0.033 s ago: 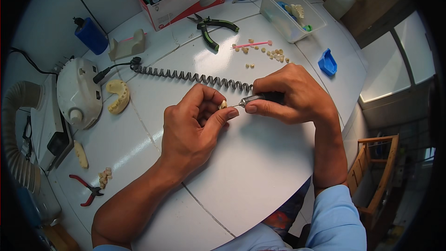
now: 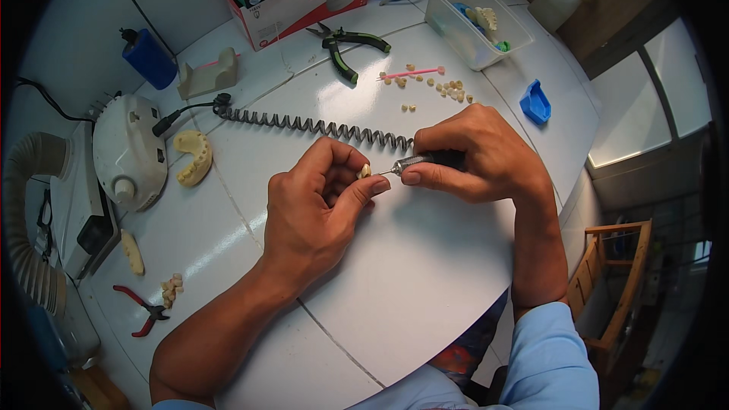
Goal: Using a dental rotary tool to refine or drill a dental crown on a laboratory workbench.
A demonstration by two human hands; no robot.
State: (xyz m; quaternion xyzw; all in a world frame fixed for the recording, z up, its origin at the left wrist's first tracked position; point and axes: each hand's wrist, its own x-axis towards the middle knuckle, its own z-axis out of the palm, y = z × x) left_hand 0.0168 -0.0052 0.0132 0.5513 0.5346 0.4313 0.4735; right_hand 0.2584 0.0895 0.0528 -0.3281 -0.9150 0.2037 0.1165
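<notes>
Head view: left hand [image 2: 307,216] closed in a pinch, thumb and forefinger gripping a small tooth-shaped piece [image 2: 365,171]; the piece sits at the fingertips, facing the right hand [image 2: 482,159]. Right hand wrapped around a dark rotary handpiece [image 2: 421,159], thumb along its near side. Thin metal bit [image 2: 386,172] points left from the handpiece to the pinched piece; whether the two touch, cannot tell. Both grips held over a white tiled table [image 2: 425,273]. Beyond the pinch: grey coiled cord [image 2: 311,126], running leftward from beside the right hand. Beyond the handpiece: scattered tooth-like pieces [image 2: 453,93] and a pink stick [image 2: 418,72]; farther off, black-and-green pliers [image 2: 332,42]. Right of and beyond the right hand: blue tray [image 2: 536,105]. Well left of the pinch: yellowish dental cast [image 2: 199,158], with a white control box [image 2: 129,159] just past it
</notes>
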